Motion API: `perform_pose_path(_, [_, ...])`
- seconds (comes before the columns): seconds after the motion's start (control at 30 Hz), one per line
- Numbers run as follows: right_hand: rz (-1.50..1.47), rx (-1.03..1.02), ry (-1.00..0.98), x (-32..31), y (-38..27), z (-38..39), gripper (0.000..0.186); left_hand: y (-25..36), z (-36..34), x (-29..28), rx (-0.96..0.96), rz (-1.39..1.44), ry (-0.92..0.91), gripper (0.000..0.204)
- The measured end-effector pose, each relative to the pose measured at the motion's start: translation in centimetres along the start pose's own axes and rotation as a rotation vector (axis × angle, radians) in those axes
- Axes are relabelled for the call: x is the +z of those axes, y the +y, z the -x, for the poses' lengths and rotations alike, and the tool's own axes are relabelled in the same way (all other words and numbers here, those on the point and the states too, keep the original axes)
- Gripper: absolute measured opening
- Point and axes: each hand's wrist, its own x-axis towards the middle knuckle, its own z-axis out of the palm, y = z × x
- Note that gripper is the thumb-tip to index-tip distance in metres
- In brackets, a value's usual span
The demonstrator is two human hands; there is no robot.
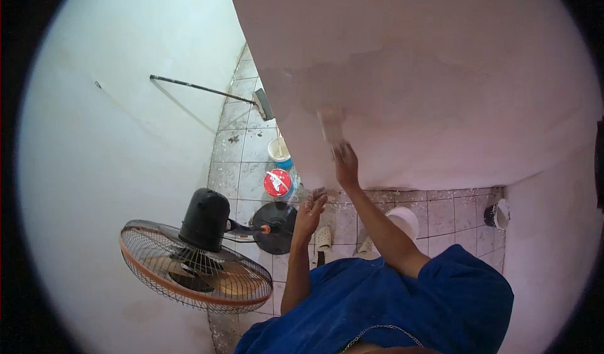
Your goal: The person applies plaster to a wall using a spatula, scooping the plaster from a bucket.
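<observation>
My right hand (345, 164) is closed on the handle of a flat, broad-headed hand tool (330, 125). The tool is blurred and pale, so I cannot tell whether it is a brush or a scraper. Its head lies at the pinkish wall (453, 102), just below a darker, damp-looking patch (384, 71). Lower and to the left, my left hand (311, 208) has its fingers curled in near the wall's lower left edge. What it holds, if anything, is too small to make out.
A standing fan (198, 266) with its round black base (275, 228) is at my left. Beyond it on the tiled floor are a red-lidded bucket (277, 183), an open bucket (279, 150) and a long-handled tool (201, 88). A white tub (403, 220) and dark bucket (491, 215) stand rightward.
</observation>
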Motion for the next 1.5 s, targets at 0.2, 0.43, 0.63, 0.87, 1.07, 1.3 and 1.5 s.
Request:
perform_pose_path(0.2, [-0.004, 0.394, 0.2, -12.8, 7.4, 13.2, 0.029, -3.1, 0.9, 1.0, 0.037, 0.007, 0.029, 0.034])
perform_pose_path(0.43, [0.241, 0.441, 0.589, -23.9, 0.3, 19.6, 0.019, -7.9, 2.5, 1.0, -0.148, 0.115, -0.08, 0.028])
perform_pose_path(0.63, [0.303, 0.464, 0.909, -28.4, -4.3, 26.8, 0.021, -10.5, 3.5, 5.1, -0.225, -0.051, -0.244, 0.033])
perform_pose_path(0.87, [0.254, 0.425, 1.165, -35.0, -6.8, 44.3, 0.021, -15.2, 7.7, 18.5, -0.256, -0.368, -0.562, 0.034])
perform_pose_path(1.07, [0.33, 0.512, 1.429, -40.4, -12.9, 55.2, 0.019, -16.8, 16.7, 33.2, -0.295, -0.346, -0.938, 0.034])
perform_pose_path(1.3, [0.276, 0.354, 1.639, -43.0, -14.8, 62.1, 0.017, -15.5, 26.8, 40.7, -0.341, -0.127, -1.223, 0.03])
perform_pose_path(1.5, [-0.012, 0.425, 1.687, -42.3, -14.8, 61.4, 0.017, -17.3, 23.8, 38.9, -0.399, -0.26, -1.017, 0.028])
